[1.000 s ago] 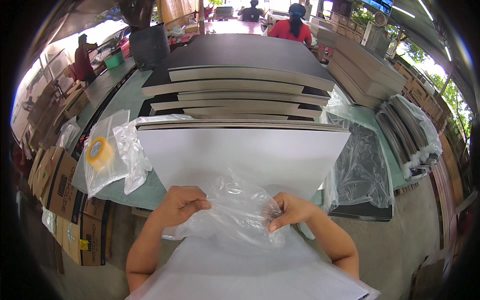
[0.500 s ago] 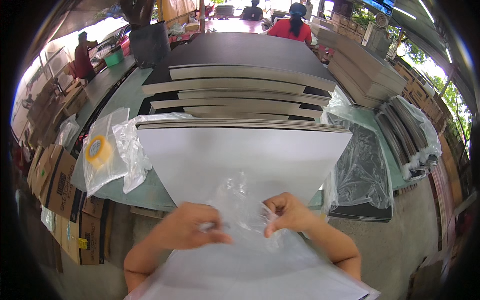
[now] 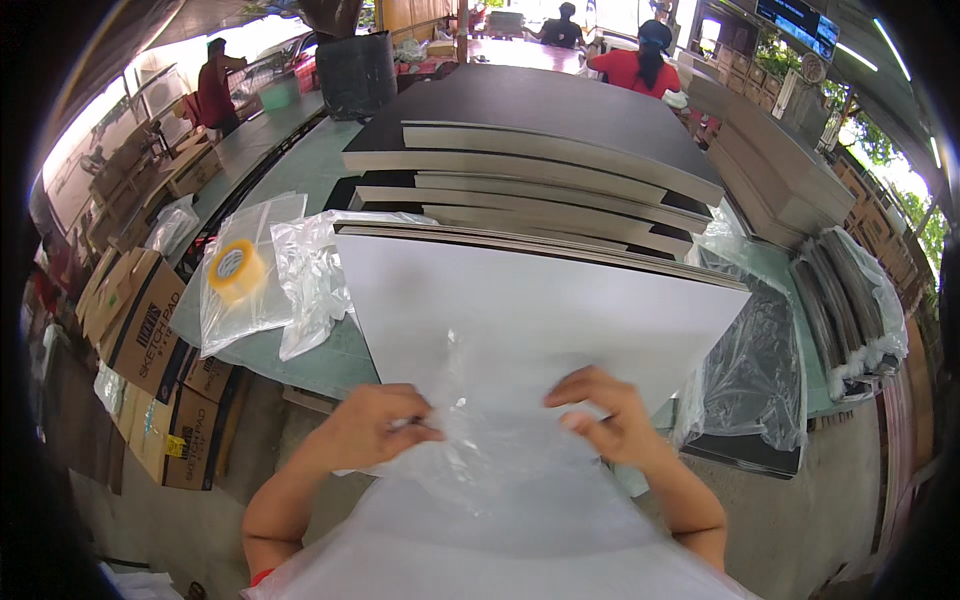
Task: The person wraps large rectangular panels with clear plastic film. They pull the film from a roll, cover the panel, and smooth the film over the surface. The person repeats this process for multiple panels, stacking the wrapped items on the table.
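Clear film [image 3: 470, 480] spread across the frame's lower centre, overlapping a white board [image 3: 540, 310]. The left hand [image 3: 385, 425] pinched it, apparently to steady it; the right hand [image 3: 612, 420] had thumb and fingers apart. At left, tape [image 3: 236, 272] lay on a bag [image 3: 228, 325], perhaps weighing it down.

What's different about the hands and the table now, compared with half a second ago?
The left hand has moved left, away from the right hand, whose fingers have straightened, seemingly loosening from the clear plastic. Whether the left grips it is unclear. The view has turned, shifting everything on the table rightward in the picture. The yellow tape roll and stacked boards stayed put.
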### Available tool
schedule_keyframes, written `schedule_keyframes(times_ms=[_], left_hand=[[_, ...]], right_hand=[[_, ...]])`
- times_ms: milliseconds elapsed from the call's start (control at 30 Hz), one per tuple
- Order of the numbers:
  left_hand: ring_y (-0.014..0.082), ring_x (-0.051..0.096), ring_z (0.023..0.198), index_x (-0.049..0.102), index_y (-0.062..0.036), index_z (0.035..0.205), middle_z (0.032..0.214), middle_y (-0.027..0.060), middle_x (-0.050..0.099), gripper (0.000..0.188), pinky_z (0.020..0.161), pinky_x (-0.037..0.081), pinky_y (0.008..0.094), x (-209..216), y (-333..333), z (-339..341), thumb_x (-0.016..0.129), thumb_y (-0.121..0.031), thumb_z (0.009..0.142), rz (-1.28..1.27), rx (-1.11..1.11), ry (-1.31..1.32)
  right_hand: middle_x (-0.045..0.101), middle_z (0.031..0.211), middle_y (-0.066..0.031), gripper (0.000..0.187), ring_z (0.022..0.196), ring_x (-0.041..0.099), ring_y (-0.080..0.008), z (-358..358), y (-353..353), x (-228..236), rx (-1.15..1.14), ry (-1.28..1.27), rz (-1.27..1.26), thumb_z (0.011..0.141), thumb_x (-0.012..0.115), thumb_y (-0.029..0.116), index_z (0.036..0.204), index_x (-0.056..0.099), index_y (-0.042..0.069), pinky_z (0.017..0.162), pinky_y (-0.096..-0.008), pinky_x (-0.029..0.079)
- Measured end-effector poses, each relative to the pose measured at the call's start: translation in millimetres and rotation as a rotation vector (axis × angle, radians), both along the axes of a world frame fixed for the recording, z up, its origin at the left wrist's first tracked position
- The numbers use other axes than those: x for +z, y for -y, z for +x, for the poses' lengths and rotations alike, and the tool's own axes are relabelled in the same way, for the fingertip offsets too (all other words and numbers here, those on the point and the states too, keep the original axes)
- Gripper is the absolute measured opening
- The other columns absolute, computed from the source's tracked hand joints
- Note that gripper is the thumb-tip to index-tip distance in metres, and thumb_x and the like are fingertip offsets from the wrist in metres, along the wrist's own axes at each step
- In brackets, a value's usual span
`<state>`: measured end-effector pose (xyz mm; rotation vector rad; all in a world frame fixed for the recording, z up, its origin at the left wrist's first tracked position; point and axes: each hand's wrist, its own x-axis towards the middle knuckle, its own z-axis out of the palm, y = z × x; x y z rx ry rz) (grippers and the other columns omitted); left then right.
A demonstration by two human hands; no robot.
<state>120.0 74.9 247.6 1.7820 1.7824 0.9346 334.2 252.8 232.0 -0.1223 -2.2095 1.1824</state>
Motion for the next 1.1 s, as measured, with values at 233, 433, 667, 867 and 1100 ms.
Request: schedule_keyframes(times_ms=[233, 433, 667, 867, 1100], left_hand=[[0.0227, 0.051, 0.059, 0.054, -0.0015, 0.073, 0.069, 0.0088, 0.053, 0.021, 0.053, 0.040, 0.0303, 2, -33, 25, 0.065, -0.019, 0.071, 0.070, -0.114, 0.029], [0.0195, 0.048, 0.056, 0.055, -0.0017, 0.073, 0.063, 0.0077, 0.053, 0.023, 0.053, 0.039, 0.0272, 14, -29, 24, 0.066, -0.022, 0.070, -0.013, 0.044, 0.088], [0.0180, 0.046, 0.056, 0.054, 0.0000, 0.072, 0.062, 0.0083, 0.052, 0.020, 0.053, 0.039, 0.0277, -14, -34, 40, 0.062, -0.019, 0.074, 0.005, -0.071, 0.238], [0.0225, 0.054, 0.065, 0.057, 0.0003, 0.074, 0.071, 0.0096, 0.057, 0.016, 0.059, 0.043, 0.0280, -34, 25, -55, 0.063, -0.014, 0.071, -0.154, 0.384, -0.063], [0.0232, 0.053, 0.063, 0.057, -0.0009, 0.076, 0.071, 0.0103, 0.056, 0.017, 0.056, 0.041, 0.0299, 14, -20, 21, 0.063, -0.016, 0.073, 0.010, -0.087, 0.155]], right_hand=[[0.059, 0.076, -0.0085, 0.019, 0.076, 0.056, -0.0164, -18, 16, -7, 0.241, 0.348, -0.309, 0.077, 0.061, 0.017, 0.080, 0.057, -0.002, 0.068, -0.0256, 0.043], [0.055, 0.068, 0.0004, 0.015, 0.060, 0.049, -0.0061, 3, 9, -22, 0.221, 0.376, -0.884, 0.078, 0.061, 0.016, 0.071, 0.055, 0.004, 0.055, -0.0211, 0.040], [0.047, 0.064, 0.0010, 0.025, 0.060, 0.041, -0.0082, -11, 27, -6, 0.300, 0.125, -1.196, 0.083, 0.051, 0.030, 0.069, 0.050, 0.009, 0.052, -0.0232, 0.034], [0.048, 0.062, -0.0037, 0.024, 0.059, 0.045, -0.0149, 40, -26, -12, 0.225, -0.100, -0.953, 0.083, 0.050, 0.024, 0.066, 0.047, 0.008, 0.053, -0.0282, 0.037], [0.056, 0.074, -0.0086, 0.023, 0.070, 0.053, -0.0221, -23, 16, -4, 0.218, 0.240, 0.124, 0.082, 0.054, 0.022, 0.088, 0.055, 0.001, 0.064, -0.0302, 0.043]])
